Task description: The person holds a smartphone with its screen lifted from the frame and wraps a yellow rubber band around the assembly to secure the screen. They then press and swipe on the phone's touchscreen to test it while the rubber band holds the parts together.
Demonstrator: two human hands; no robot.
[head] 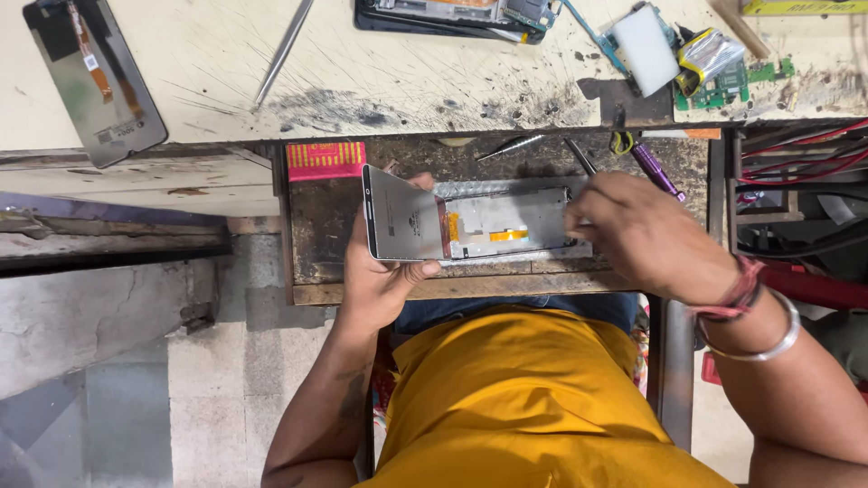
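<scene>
My left hand (384,276) grips the left end of an opened phone, lifting its grey screen panel (402,217) up from the silver frame (511,221), where an orange flex strip shows. My right hand (642,235) rests on the right end of the frame and pinches a thin dark tool (580,156) whose tip points down at the frame's upper right corner. The phone lies over an open wooden drawer (307,226) in front of me.
On the scratched workbench (362,63) lie a loose phone screen (95,77), metal tweezers (283,50), a dismantled phone (452,14), circuit boards and a battery (710,54). A purple screwdriver (655,167) and a metal bit (511,146) sit in the drawer. Red wires (805,163) at right.
</scene>
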